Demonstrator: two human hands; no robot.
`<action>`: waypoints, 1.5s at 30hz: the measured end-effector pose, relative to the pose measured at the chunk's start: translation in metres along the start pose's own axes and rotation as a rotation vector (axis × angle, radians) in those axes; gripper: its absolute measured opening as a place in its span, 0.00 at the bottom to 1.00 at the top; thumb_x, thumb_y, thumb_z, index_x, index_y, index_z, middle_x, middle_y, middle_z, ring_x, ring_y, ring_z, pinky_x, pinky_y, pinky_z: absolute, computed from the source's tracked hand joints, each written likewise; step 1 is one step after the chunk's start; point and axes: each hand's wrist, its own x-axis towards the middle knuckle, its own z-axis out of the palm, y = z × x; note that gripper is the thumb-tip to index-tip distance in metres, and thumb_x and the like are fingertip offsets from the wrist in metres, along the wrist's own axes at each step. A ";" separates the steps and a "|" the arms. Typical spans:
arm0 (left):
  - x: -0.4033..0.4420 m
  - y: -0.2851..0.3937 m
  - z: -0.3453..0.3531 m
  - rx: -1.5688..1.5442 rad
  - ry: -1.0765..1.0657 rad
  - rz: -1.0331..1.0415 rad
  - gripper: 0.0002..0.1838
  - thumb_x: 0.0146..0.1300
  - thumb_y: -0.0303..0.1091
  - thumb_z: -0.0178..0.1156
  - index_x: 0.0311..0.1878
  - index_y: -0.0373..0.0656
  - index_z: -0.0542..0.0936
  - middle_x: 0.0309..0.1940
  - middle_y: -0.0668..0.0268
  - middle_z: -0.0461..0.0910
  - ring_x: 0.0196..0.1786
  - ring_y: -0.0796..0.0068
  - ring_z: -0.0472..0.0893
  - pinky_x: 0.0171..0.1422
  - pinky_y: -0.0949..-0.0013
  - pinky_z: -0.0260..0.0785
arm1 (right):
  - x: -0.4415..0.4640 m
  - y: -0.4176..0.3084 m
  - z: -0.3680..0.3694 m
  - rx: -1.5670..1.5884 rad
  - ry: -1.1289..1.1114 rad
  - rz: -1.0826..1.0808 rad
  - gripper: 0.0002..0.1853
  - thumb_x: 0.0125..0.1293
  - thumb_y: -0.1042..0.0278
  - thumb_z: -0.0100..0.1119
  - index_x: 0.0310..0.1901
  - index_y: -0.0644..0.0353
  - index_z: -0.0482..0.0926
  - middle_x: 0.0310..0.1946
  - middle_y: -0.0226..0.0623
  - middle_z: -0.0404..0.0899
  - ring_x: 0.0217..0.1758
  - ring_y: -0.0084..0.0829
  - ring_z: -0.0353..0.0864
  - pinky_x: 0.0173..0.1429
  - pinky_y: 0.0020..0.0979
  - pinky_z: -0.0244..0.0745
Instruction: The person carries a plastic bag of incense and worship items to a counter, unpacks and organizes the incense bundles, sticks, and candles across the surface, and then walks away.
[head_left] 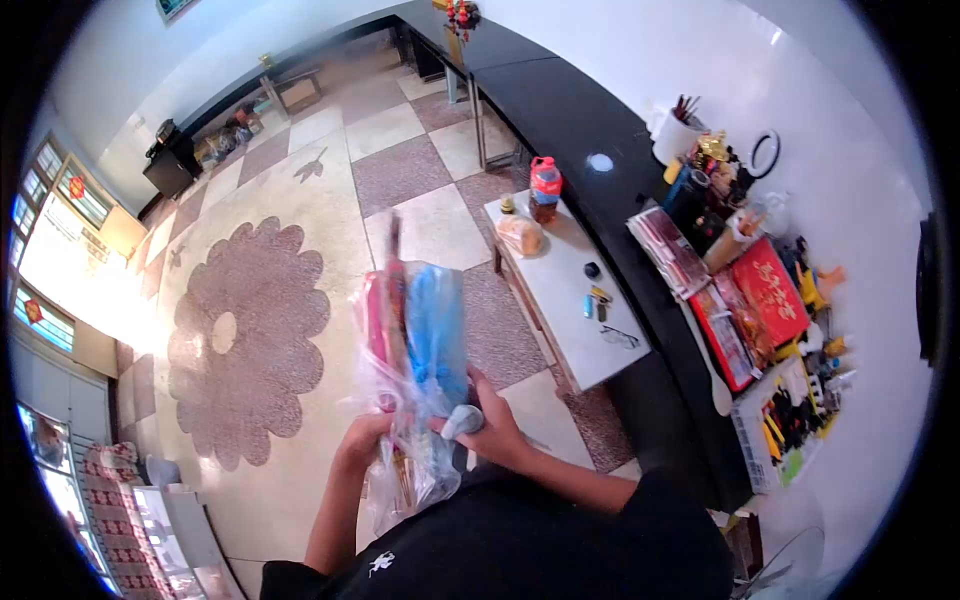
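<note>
In front of my chest I hold a clear plastic bag (412, 390). Inside it stand a bright blue item (435, 320) and a pink-red item (375, 315), with a long dark brown stick-like piece (393, 260) between them poking out of the top. My left hand (370, 435) is closed around the bag's lower left side. On the other side my right hand (492, 425) grips the bag, and a greyish-white rounded thing (462, 422) shows by its thumb. What exactly the wrapped items are is blurred by the plastic.
A low white table (580, 330) on my right bears a red-capped bottle (545, 185), a bagged bread-like item (520, 235), glasses (620, 338) and small things. Behind it runs a black counter (590, 130) with a red box (768, 290) and clutter. Patterned floor (250, 340) lies ahead.
</note>
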 end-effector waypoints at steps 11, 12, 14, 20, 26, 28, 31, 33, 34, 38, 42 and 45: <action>0.142 0.194 -0.117 -0.105 0.174 0.428 0.18 0.55 0.31 0.67 0.49 0.37 0.81 0.39 0.66 0.82 0.38 0.73 0.82 0.43 0.69 0.75 | 0.334 -0.044 0.042 -0.025 -0.362 -0.108 0.54 0.56 0.62 0.80 0.78 0.60 0.53 0.54 0.48 0.83 0.56 0.31 0.82 0.61 0.33 0.75; 0.165 0.213 -0.126 -0.128 0.160 0.457 0.18 0.55 0.31 0.67 0.49 0.37 0.81 0.39 0.66 0.82 0.38 0.73 0.82 0.43 0.69 0.75 | 0.363 -0.045 0.044 -0.034 -0.374 -0.130 0.55 0.55 0.62 0.80 0.78 0.59 0.53 0.54 0.48 0.83 0.56 0.30 0.82 0.61 0.33 0.75; 0.215 0.252 -0.157 -0.172 0.131 0.511 0.18 0.55 0.32 0.67 0.49 0.37 0.81 0.39 0.66 0.82 0.38 0.74 0.82 0.42 0.69 0.75 | 0.436 -0.052 0.053 -0.073 -0.367 -0.119 0.55 0.54 0.61 0.81 0.78 0.59 0.54 0.54 0.48 0.83 0.56 0.30 0.82 0.61 0.32 0.75; 0.371 0.376 -0.232 -0.285 -0.048 0.488 0.21 0.57 0.34 0.68 0.53 0.37 0.80 0.41 0.65 0.82 0.39 0.73 0.83 0.44 0.68 0.77 | 0.625 -0.080 0.061 -0.182 -0.316 -0.058 0.56 0.50 0.60 0.83 0.77 0.63 0.56 0.54 0.45 0.84 0.56 0.26 0.82 0.62 0.30 0.73; 0.522 0.498 -0.259 -0.372 -0.156 0.459 0.22 0.58 0.36 0.68 0.54 0.36 0.79 0.42 0.64 0.83 0.41 0.71 0.83 0.46 0.67 0.78 | 0.796 -0.086 0.036 -0.293 -0.233 -0.116 0.55 0.49 0.58 0.83 0.76 0.66 0.60 0.55 0.47 0.84 0.56 0.27 0.82 0.63 0.30 0.73; 0.596 0.530 -0.291 -0.314 -0.218 0.421 0.23 0.57 0.38 0.68 0.54 0.37 0.79 0.43 0.64 0.82 0.42 0.70 0.83 0.47 0.66 0.78 | 0.864 -0.071 0.025 -0.308 -0.187 -0.198 0.55 0.49 0.55 0.83 0.75 0.68 0.61 0.54 0.46 0.85 0.55 0.28 0.82 0.63 0.30 0.73; 0.668 0.600 -0.300 -0.284 -0.139 0.352 0.25 0.56 0.38 0.69 0.55 0.36 0.79 0.44 0.64 0.82 0.44 0.69 0.83 0.49 0.65 0.78 | 0.963 -0.057 0.005 -0.320 -0.175 -0.178 0.55 0.49 0.53 0.82 0.75 0.68 0.61 0.56 0.45 0.83 0.58 0.31 0.81 0.65 0.31 0.71; 0.715 0.636 -0.302 -0.219 -0.087 0.487 0.28 0.56 0.38 0.69 0.58 0.34 0.78 0.47 0.63 0.82 0.47 0.67 0.83 0.52 0.64 0.78 | 1.029 -0.042 -0.010 -0.328 -0.154 -0.240 0.55 0.49 0.53 0.82 0.74 0.67 0.62 0.58 0.46 0.82 0.60 0.32 0.80 0.67 0.32 0.70; 0.739 0.659 -0.306 -0.265 -0.149 0.449 0.30 0.57 0.38 0.68 0.61 0.33 0.76 0.50 0.60 0.83 0.50 0.66 0.83 0.54 0.62 0.78 | 1.060 -0.038 -0.015 -0.324 -0.140 -0.259 0.55 0.49 0.52 0.82 0.74 0.67 0.62 0.59 0.46 0.81 0.62 0.33 0.79 0.68 0.32 0.69; 0.822 0.749 -0.317 -0.200 -0.129 0.354 0.30 0.59 0.37 0.67 0.63 0.33 0.74 0.54 0.55 0.82 0.52 0.62 0.83 0.58 0.60 0.78 | 1.178 -0.041 -0.035 -0.195 -0.172 -0.088 0.55 0.49 0.53 0.82 0.75 0.67 0.61 0.64 0.48 0.77 0.66 0.33 0.76 0.71 0.32 0.66; 0.936 0.800 -0.330 -0.326 -0.306 0.294 0.31 0.58 0.36 0.66 0.63 0.31 0.74 0.54 0.54 0.82 0.53 0.59 0.84 0.58 0.60 0.78 | 1.272 -0.030 -0.066 -0.178 -0.124 -0.150 0.55 0.49 0.56 0.82 0.75 0.67 0.61 0.64 0.48 0.77 0.66 0.32 0.76 0.71 0.31 0.66; 1.032 0.858 -0.340 -0.255 -0.371 0.244 0.31 0.57 0.35 0.65 0.63 0.30 0.74 0.54 0.54 0.82 0.52 0.59 0.84 0.58 0.61 0.79 | 1.356 -0.014 -0.091 -0.162 -0.066 -0.102 0.55 0.50 0.59 0.83 0.75 0.68 0.59 0.64 0.49 0.77 0.66 0.33 0.76 0.71 0.31 0.66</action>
